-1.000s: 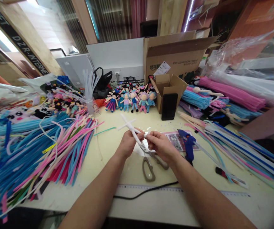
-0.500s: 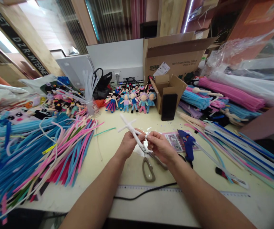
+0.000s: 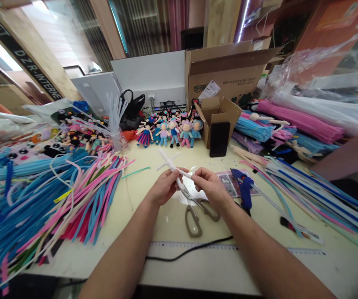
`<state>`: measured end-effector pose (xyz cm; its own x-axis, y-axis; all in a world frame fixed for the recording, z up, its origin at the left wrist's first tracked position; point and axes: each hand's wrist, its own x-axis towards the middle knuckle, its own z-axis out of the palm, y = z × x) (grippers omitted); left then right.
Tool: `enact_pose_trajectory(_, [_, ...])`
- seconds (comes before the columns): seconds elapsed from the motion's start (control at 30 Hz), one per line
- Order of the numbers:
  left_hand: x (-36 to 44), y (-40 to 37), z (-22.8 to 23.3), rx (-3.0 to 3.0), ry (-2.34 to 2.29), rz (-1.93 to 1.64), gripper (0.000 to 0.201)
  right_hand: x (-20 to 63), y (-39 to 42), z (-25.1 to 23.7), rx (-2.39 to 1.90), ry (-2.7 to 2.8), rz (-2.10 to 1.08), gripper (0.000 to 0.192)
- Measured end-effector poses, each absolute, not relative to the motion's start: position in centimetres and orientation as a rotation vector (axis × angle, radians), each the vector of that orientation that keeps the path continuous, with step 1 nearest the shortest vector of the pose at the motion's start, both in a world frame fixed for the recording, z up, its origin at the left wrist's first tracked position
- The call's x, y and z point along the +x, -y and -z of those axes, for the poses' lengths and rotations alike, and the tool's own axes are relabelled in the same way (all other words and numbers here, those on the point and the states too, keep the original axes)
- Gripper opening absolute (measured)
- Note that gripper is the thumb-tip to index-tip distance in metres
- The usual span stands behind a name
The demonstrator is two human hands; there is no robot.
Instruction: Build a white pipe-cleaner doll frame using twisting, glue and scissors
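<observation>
Between my two hands is a white fuzzy pipe-cleaner figure (image 3: 167, 161), with crossed arms at its upper left end and two legs spreading toward me. My left hand (image 3: 165, 185) is closed around its middle. With thumb and fingers, my right hand (image 3: 208, 185) pinches the end of the leg that points right. Beneath my hands lies a pair of scissors (image 3: 193, 222) with grey-brown handles, its blades partly hidden by the figure and my left hand. A blue glue gun (image 3: 245, 192) rests to the right of my right hand, on a printed card (image 3: 227, 182).
Many coloured pipe cleaners (image 3: 51, 203) pile up on the left, more (image 3: 315, 187) on the right. Several small dolls (image 3: 172, 132) stand at the back beside a small cardboard box (image 3: 220, 108) and a black phone (image 3: 219, 139). A ruler (image 3: 194, 247) and a black cable (image 3: 179, 259) lie in front.
My right hand has moved slightly right along the figure's leg, and that leg now shows straighter between my hands. More of the scissors is visible. The view has shifted a little.
</observation>
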<state>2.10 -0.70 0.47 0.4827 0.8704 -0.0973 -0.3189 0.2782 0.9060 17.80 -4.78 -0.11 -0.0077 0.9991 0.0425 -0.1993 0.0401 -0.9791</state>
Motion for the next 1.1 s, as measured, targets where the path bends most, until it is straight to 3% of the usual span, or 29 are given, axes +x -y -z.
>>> enact_pose_trajectory(0.2, [1.9, 0.4, -0.4, 0.927, -0.701, -1.043, 0.038, 17.5, 5.2, -0.5, -0.985, 1.007, -1.517, 0.023])
enact_pose_trajectory(1.1, [2.0, 0.6, -0.9, 1.073, -0.771, -1.181, 0.040, 16.9, 6.3, -1.9, -1.096, 1.205, -1.408, 0.023])
